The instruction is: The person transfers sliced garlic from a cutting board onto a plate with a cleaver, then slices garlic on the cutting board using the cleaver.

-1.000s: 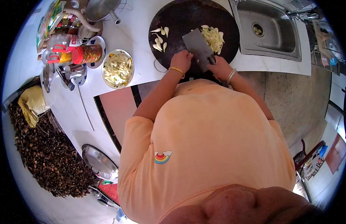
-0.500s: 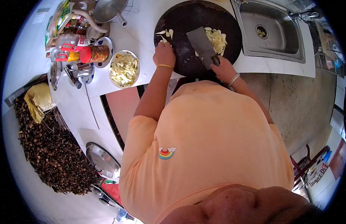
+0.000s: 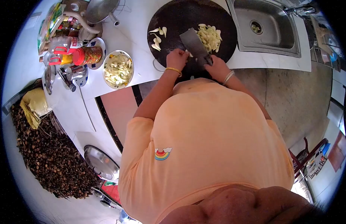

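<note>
A round dark chopping board [image 3: 165, 15] lies on the counter. My right hand [image 3: 218, 69] is wrapped round the handle of a cleaver [image 3: 194, 43], whose broad blade points away and to the left over the board. Close to the blade's left side, my left hand [image 3: 176, 59] has its fingers pinched, with a pale garlic clove [image 3: 188, 53] partly showing at the fingertips. A heap of garlic pieces [image 3: 210, 36] sits right of the blade. Several loose garlic cloves [image 3: 156, 40] lie on the board's left side.
A patterned bowl of garlic [image 3: 118, 70] stands left of the board. Farther left are a red-lidded jar [image 3: 91, 55], bottles and a metal pan [image 3: 101, 11]. A steel sink [image 3: 268, 26] is set into the counter on the right.
My left hand has moved right from the loose cloves to beside the blade. My right hand still grips the cleaver. The whole view has shifted slightly.
</note>
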The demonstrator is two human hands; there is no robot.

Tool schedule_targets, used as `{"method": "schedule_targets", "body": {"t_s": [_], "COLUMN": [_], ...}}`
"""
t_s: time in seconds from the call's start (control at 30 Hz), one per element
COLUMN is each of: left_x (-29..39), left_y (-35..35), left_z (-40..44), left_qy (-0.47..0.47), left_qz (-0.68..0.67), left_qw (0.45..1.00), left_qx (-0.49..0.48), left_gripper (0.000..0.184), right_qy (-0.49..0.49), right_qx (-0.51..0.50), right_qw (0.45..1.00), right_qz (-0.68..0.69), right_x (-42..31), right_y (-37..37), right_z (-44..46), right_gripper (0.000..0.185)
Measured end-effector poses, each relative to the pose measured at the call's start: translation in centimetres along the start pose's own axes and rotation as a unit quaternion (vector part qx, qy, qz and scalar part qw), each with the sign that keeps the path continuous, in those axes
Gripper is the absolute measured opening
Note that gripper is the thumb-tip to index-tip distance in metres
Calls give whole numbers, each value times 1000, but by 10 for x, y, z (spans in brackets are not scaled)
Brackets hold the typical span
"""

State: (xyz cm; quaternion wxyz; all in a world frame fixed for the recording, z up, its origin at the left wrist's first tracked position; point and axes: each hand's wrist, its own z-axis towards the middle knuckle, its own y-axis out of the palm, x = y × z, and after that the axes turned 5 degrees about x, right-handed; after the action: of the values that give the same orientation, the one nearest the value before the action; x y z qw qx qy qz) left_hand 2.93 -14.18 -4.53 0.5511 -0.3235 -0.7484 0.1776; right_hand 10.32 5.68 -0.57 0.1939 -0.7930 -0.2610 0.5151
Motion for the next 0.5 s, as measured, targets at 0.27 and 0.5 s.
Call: {"method": "schedule_targets", "body": {"t_s": [0.27,0.5], "left_x": [-4,4], "left_y": [0,-8], "left_z": [3,7], "left_qy": [-31,-66], "left_qz": [-55,-81], "left_qw": [998,993], "left_qx": [-27,-55], "left_gripper": [28,27], "right_qy": [41,-3], "right_qx": [-47,-50], "right_qw": [998,999], "right_qz": [33,-8], "right_x": [-3,5], "right_y": [-14,-22], "right_z": [-2,0], "right_gripper": [35,30]}}
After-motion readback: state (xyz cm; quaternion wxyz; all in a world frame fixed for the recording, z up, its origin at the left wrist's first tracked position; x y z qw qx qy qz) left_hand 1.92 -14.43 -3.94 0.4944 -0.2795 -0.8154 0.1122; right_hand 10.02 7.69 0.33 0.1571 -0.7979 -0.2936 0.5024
